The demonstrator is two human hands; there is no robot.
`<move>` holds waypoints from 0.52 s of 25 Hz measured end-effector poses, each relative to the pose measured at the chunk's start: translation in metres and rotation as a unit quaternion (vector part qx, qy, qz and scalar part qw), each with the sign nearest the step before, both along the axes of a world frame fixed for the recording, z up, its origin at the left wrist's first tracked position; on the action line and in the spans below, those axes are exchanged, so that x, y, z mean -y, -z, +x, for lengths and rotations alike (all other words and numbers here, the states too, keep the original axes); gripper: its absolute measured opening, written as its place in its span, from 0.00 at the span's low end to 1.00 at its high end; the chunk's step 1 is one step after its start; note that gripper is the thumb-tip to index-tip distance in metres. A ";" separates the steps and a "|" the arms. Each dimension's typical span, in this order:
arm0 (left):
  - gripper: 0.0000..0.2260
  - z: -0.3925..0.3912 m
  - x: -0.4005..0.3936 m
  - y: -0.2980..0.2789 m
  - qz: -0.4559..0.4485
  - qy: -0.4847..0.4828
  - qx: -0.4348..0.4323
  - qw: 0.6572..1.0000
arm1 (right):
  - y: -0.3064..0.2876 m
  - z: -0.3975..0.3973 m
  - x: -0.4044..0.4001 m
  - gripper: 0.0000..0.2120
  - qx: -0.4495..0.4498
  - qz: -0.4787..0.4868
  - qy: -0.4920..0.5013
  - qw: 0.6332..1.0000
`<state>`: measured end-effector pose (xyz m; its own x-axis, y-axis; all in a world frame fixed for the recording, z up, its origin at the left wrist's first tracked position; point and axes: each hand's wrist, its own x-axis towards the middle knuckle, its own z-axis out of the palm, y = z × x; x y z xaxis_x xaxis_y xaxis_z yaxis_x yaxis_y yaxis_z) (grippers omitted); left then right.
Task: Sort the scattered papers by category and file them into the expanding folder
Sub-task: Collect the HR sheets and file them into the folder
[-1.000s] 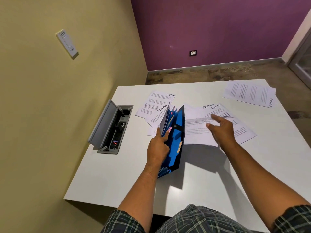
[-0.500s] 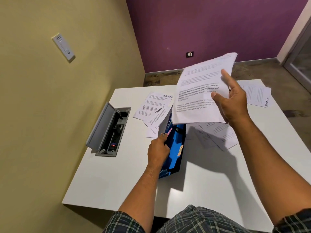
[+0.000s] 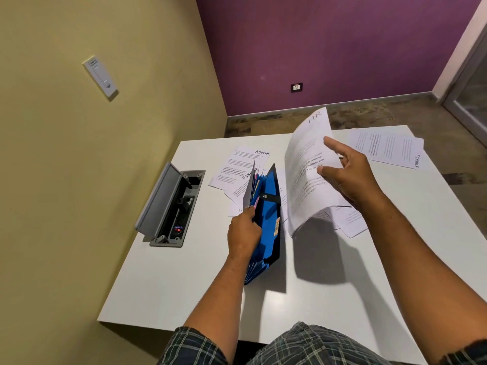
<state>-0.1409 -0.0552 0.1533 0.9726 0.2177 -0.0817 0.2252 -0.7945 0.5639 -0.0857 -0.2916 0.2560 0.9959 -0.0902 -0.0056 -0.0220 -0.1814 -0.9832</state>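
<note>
A blue expanding folder (image 3: 268, 214) stands upright and open on the white table (image 3: 163, 280). My left hand (image 3: 243, 231) grips its near left wall and holds the pockets apart. My right hand (image 3: 345, 172) holds a printed sheet marked HR (image 3: 305, 175) nearly upright in the air, just right of the folder. Behind the folder lie a sheet marked ADMIN (image 3: 243, 164) and one marked FINANCE (image 3: 241, 187), partly hidden by the folder flap. More sheets (image 3: 351, 219) lie under my right hand. Another FINANCE sheet (image 3: 387, 150) rests at the far right.
An open grey cable box (image 3: 168, 206) is set into the table at the left, lid raised. A yellow wall runs close along the left edge; a purple wall stands beyond the table. My checked shorts (image 3: 303, 346) show at the near edge.
My right hand picked the HR sheet off the pile, lifted it, and now has turned it edge-on and lower beside the folder. My left hand stayed on the folder.
</note>
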 end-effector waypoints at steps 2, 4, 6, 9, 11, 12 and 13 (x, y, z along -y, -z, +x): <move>0.19 0.000 0.002 -0.001 -0.004 -0.003 -0.002 1.000 | -0.004 0.000 0.001 0.30 0.032 0.038 0.003 0.999; 0.20 0.001 0.003 -0.002 -0.015 -0.008 -0.003 1.000 | -0.003 0.003 -0.001 0.30 0.032 0.059 -0.005 0.998; 0.19 0.000 0.004 -0.004 -0.028 -0.006 -0.008 1.000 | 0.003 0.005 -0.005 0.31 -0.003 0.044 -0.012 0.999; 0.13 -0.001 0.004 -0.004 -0.030 0.007 -0.005 1.000 | 0.019 0.005 -0.010 0.33 -0.068 0.038 -0.011 0.997; 0.13 -0.001 0.004 -0.004 -0.034 0.004 0.001 0.999 | 0.029 0.006 -0.009 0.34 -0.094 0.040 -0.009 0.995; 0.14 -0.001 0.004 -0.005 -0.039 0.001 0.002 0.999 | 0.032 0.005 -0.007 0.34 -0.101 0.026 -0.014 0.994; 0.16 -0.001 0.004 -0.007 -0.045 -0.003 0.001 0.999 | 0.033 0.006 -0.005 0.35 -0.104 0.006 -0.021 0.994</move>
